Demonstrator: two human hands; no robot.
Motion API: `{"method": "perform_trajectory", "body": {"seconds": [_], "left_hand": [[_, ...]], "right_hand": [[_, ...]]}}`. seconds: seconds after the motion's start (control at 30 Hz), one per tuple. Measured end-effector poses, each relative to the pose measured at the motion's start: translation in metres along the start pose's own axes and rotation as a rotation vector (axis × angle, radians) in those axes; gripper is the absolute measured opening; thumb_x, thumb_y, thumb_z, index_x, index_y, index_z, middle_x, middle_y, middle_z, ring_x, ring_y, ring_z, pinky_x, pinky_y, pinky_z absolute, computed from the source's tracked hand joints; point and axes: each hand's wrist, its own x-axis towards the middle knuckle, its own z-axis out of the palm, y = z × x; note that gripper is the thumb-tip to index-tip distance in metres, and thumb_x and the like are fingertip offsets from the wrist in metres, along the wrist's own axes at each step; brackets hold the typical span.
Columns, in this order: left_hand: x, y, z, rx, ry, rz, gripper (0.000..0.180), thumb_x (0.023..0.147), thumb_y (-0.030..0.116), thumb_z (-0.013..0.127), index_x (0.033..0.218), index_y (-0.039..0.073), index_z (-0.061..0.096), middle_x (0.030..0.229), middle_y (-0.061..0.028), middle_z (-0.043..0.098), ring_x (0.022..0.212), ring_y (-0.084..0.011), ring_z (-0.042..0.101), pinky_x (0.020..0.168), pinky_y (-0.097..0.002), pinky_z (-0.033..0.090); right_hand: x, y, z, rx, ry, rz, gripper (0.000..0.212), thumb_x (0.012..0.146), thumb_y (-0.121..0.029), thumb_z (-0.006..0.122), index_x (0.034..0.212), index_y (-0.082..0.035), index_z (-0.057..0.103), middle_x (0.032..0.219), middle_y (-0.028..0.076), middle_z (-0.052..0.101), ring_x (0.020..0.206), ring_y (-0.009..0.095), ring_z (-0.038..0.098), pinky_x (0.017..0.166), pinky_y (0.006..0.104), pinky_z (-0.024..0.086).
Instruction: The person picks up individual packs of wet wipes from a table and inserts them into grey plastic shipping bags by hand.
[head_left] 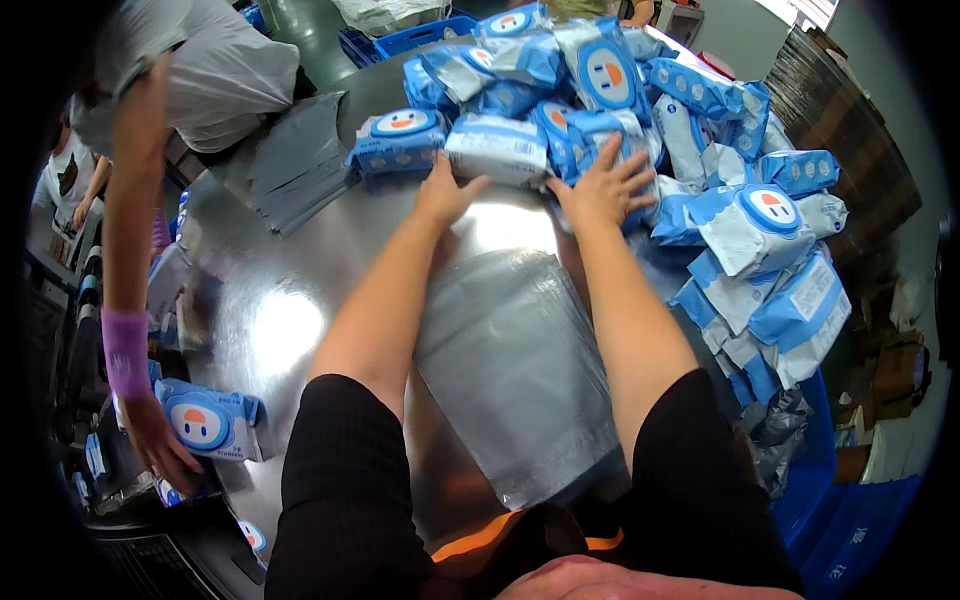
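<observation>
Left hand (447,192) and right hand (603,186) are reaching out spread, palms down, onto wipe packs at the edge of the heaped blue-and-white pile (640,110) beyond the grey mailer bag (515,365); risk: loosely stacked packs sliding off the slick metal table (270,300).

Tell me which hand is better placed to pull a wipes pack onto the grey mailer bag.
Probably left. The left hand rests against one loose wipes pack at the pile's near edge, just beyond the grey mailer bag. The right hand is spread over several overlapping packs.
</observation>
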Motion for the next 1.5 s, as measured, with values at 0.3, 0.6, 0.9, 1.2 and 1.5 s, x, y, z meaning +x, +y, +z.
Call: {"method": "perform_trajectory", "body": {"seconds": [0.3,0.6,0.9,1.2,1.5], "left_hand": [[0.009,-0.037,0.006,0.041,-0.224,0.13,0.093,0.09,0.06,0.053,0.157,0.003,0.022,0.162,-0.0243,0.021,0.154,-0.0353,0.006,0.123,-0.0442,0.001],[-0.196,-0.008,-0.045,0.065,0.285,0.361,0.056,0.085,0.025,0.07,0.133,0.001,0.054,0.133,-0.0229,0.055,0.124,-0.0387,0.052,0.106,-0.0442,0.042],[-0.385,0.011,-0.017,0.387,0.006,0.255,0.082,0.089,0.046,0.065,0.148,-0.003,0.037,0.152,-0.0296,0.035,0.144,-0.0435,0.03,0.118,-0.0577,0.019],[-0.432,0.013,0.0,0.105,-0.051,0.426,0.081,0.087,0.046,0.068,0.151,0.006,0.037,0.155,-0.0289,0.032,0.143,-0.0449,0.031,0.117,-0.0574,0.025],[-0.382,-0.146,-0.279,0.765,0.722,-0.035,0.067,0.085,0.044,0.068,0.141,0.011,0.053,0.15,-0.0168,0.045,0.142,-0.0355,0.036,0.115,-0.0578,0.025]], "right_hand": [[0.087,-0.022,-0.004,-0.088,-0.204,0.045,0.114,0.081,-0.048,0.077,0.161,-0.016,0.002,0.162,0.03,0.004,0.148,0.053,0.01,0.11,0.0727,0.022],[-0.109,0.046,-0.121,0.219,-0.354,-0.512,0.072,0.086,-0.046,0.07,0.14,-0.002,0.052,0.142,0.024,0.052,0.135,0.035,0.047,0.109,0.0397,0.041],[-0.274,0.107,-0.119,0.163,-0.451,-0.388,0.069,0.084,-0.038,0.073,0.137,0.001,0.051,0.123,0.023,0.054,0.118,0.038,0.052,0.098,0.0451,0.045],[-0.294,0.132,-0.114,-0.043,-0.256,-0.703,0.069,0.095,-0.039,0.061,0.153,-0.009,0.037,0.158,0.021,0.031,0.145,0.042,0.028,0.117,0.058,0.02],[-0.299,0.138,-0.102,-0.041,-0.368,-0.607,0.068,0.098,-0.047,0.053,0.153,-0.012,0.037,0.16,0.019,0.028,0.149,0.041,0.02,0.119,0.0605,0.012]]}}
